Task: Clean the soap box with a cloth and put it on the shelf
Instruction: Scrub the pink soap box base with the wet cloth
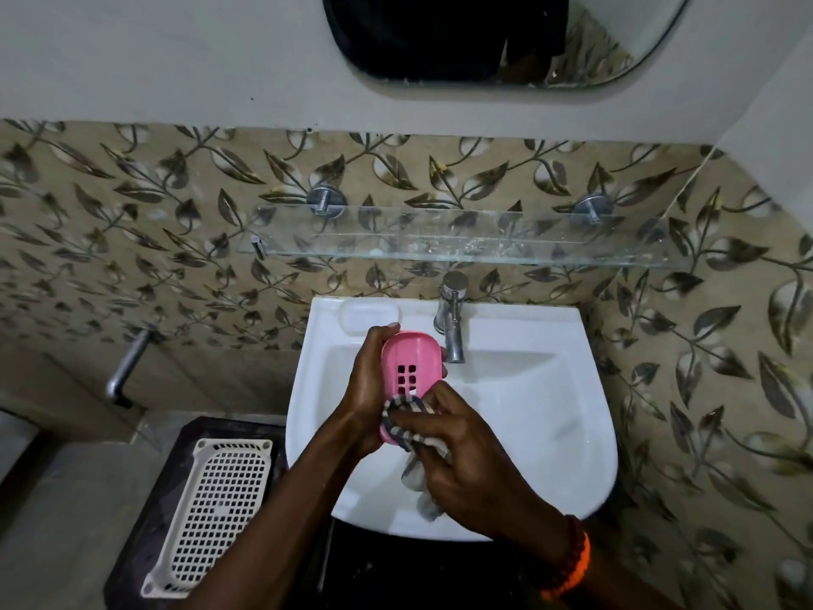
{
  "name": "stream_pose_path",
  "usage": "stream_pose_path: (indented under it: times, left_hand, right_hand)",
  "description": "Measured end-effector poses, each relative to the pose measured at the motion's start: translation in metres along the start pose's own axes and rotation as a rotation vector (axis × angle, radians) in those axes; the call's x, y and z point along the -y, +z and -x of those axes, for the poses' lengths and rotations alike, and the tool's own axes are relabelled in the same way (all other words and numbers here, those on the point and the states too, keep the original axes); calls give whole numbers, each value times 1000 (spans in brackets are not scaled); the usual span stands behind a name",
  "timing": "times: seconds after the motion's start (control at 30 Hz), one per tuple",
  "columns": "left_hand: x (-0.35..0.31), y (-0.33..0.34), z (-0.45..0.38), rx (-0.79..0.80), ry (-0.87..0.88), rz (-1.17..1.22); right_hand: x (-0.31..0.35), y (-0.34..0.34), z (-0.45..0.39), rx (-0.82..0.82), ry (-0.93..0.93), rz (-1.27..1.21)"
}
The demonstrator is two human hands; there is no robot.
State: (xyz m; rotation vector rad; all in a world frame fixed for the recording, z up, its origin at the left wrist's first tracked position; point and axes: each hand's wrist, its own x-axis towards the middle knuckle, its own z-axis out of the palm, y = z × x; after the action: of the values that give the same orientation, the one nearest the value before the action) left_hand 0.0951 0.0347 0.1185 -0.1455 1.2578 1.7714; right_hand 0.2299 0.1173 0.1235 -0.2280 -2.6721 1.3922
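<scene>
Over the white sink (550, 341), my left hand (367, 389) grips a pink soap box (411, 361) with drain holes, holding it upright with its underside facing me. My right hand (466, 455) grips a striped cloth (407, 418) and presses it against the lower end of the box. The cloth's loose end hangs down under my right palm. A glass shelf (462, 239) is fixed to the wall above the tap, with nothing standing on it.
A chrome tap (453, 319) stands just right of the box. A clear soap-box lid (369, 317) lies on the sink's back rim. A white perforated tray (215, 512) rests on a dark surface at lower left. A mirror (484, 37) hangs above.
</scene>
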Motion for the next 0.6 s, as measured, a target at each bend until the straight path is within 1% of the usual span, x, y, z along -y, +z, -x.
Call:
stream_pose_path:
  times: [0.07, 0.17, 0.23, 0.33, 0.4, 0.43, 0.5, 0.53, 0.6]
  left_hand:
    - [11, 3, 2, -15, 31, 25]
    - [31, 6, 3, -6, 19, 60]
    - [29, 3, 2, -19, 16, 43]
    - [8, -3, 4, 5, 2, 14]
    - [2, -3, 4, 0, -11, -25]
    - [4, -2, 4, -11, -24, -40]
    - [13, 2, 7, -16, -40, -91]
    - [18, 4, 8, -6, -38, -127]
    - [25, 7, 11, 10, -28, -132]
  right_hand:
    - [6, 4, -4, -93, 51, 44]
    - [17, 1, -16, -187, 113, 264]
    - [21, -2, -16, -138, 105, 326]
    - [20, -3, 9, 53, 41, 256]
    - [19, -7, 24, 123, -10, 278]
    - [18, -12, 24, 120, -37, 335]
    - [17, -19, 15, 54, -100, 488]
    - [16, -24, 7, 14, -92, 561]
    - [19, -30, -8, -47, -9, 656]
